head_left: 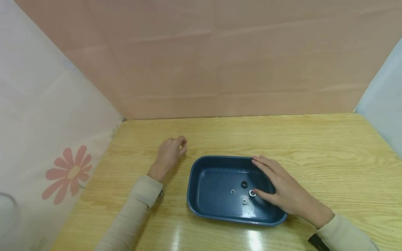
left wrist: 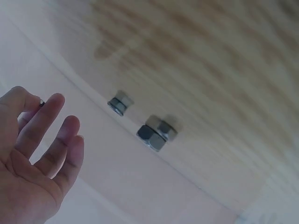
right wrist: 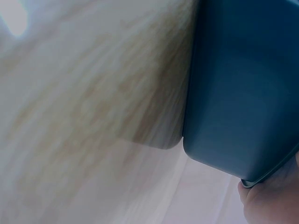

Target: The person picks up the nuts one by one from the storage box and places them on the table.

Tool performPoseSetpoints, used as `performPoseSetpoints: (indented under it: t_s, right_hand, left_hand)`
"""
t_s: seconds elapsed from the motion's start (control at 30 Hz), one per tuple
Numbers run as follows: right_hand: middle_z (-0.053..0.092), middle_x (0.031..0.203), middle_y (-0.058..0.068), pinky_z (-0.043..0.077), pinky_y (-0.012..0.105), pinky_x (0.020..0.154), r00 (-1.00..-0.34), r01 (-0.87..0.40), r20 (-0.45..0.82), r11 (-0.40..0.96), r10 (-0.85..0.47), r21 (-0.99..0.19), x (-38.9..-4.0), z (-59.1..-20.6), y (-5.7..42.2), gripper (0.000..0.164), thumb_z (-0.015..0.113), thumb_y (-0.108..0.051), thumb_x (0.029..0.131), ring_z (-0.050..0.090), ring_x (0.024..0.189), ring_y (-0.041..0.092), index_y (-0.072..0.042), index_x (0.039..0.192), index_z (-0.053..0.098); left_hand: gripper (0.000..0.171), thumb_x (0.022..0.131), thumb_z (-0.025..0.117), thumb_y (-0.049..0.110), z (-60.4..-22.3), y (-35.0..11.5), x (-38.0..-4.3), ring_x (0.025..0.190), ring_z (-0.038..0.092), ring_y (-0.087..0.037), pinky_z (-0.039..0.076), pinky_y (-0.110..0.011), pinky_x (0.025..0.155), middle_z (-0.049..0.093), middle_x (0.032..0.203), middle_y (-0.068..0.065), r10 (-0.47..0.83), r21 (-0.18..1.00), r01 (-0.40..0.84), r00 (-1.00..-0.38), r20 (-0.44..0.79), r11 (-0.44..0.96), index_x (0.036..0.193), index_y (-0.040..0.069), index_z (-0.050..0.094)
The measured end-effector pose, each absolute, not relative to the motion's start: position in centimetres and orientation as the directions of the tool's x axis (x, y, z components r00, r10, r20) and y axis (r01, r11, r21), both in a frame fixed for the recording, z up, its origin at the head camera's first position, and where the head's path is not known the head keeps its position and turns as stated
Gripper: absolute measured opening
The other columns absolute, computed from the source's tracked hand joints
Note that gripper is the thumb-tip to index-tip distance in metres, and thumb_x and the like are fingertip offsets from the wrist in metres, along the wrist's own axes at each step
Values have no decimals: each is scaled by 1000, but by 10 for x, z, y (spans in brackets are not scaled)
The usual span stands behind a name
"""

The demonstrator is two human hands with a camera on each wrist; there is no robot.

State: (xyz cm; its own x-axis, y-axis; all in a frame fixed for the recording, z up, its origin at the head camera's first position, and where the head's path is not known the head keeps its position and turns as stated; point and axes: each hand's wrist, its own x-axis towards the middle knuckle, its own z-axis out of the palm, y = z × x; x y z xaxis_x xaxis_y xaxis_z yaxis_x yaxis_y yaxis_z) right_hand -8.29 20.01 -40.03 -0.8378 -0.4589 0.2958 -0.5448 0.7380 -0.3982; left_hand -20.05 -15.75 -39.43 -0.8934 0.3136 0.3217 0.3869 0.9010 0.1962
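My left hand [head_left: 169, 155] is over the table left of the blue tray [head_left: 201, 213]. Its thumb and index finger pinch a small metal piece [left wrist: 42, 103], mostly hidden by the fingertips. Past that hand in the left wrist view, a flanged nut [left wrist: 117, 105] and a larger hex nut [left wrist: 152, 138] stand on the table. My right hand [head_left: 282, 188] rests over the tray's right back corner. Its fingers lie extended at the rim, with the thumb reaching inside beside a shiny nut [head_left: 252, 193]. A black nut [head_left: 244, 184] and small silver nuts [head_left: 232, 191] lie on the tray floor.
The light wood table [head_left: 329, 150] meets a pinkish-brown backdrop [head_left: 216, 69] at the back. A pale sheet with a flower print [head_left: 70, 172] hangs on the left, a pale blue one [head_left: 384, 101] on the right.
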Motion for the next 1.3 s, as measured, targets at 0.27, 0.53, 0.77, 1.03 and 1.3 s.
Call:
performPoseSetpoints:
  t_s: [0.27,0.53,0.77,1.03,1.3]
  right_hand:
    - [36,157,9,25,36,123,-838,-545,296,738,-459,-398,-82,-402,200,85,81,-35,82,36,143,34,-12,152,38]
    - [36,157,8,39,56,109,-849,-527,275,748,-451,-403,-83,-401,199,85,81,-36,82,36,143,34,-14,152,38]
    - [36,157,9,35,52,114,-849,-528,273,748,-452,-402,-83,-401,199,85,80,-36,82,36,143,35,-13,152,38]
    - [36,157,9,40,56,108,-848,-530,277,752,-453,-393,-83,-400,199,85,80,-37,82,36,142,36,-13,152,38]
    - [36,158,9,35,53,114,-851,-525,268,746,-451,-410,-84,-401,199,84,79,-37,83,35,143,35,-14,152,38]
  left_hand:
    - [9,92,63,8,-396,-161,-204,52,42,-10,35,-21,47,65,68,-5,325,158,367,-915,239,917,96,6,71]
    - [6,91,63,4,-403,-168,-209,49,37,-8,37,-22,45,56,56,-1,421,38,445,-868,263,895,92,5,69]
    - [8,89,64,2,-410,-170,-211,50,38,-9,39,-25,45,56,57,0,476,-40,485,-833,282,873,86,9,64]
    - [15,84,68,-2,-414,-162,-208,53,54,-16,49,-31,50,67,65,-1,523,-272,458,-811,261,846,82,10,59]
    - [19,80,68,-8,-418,-160,-205,58,58,-18,49,-30,53,72,75,-3,533,-337,449,-817,221,828,84,10,64]
